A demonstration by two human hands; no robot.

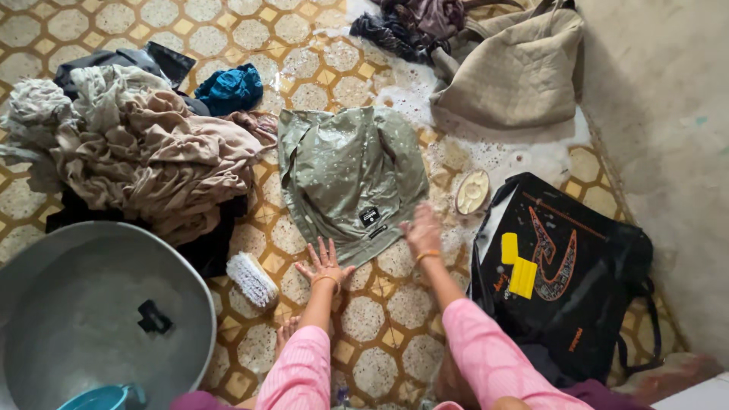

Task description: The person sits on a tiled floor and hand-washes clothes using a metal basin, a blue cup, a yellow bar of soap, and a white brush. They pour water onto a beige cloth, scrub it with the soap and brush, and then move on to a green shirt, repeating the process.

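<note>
Lower left of frame: grey metal basin (45, 258) of sudsy water, teal scoop (102, 398) at its edge. Above it, heaped unwashed clothes (144, 152); scrub brush (252, 279) lies idle on tiled floor (380, 319). Centre: olive-green garment (349, 171) spread flat, soap-flecked. Left hand (325, 263), fingers splayed, palm on floor at its hem. Right hand (424, 230) open, blurred, flat on hem. Soap bar (472, 191) beside; black printed garment (562, 281) right. Judged: lathering begun, scrubbing and pile remain.
</note>
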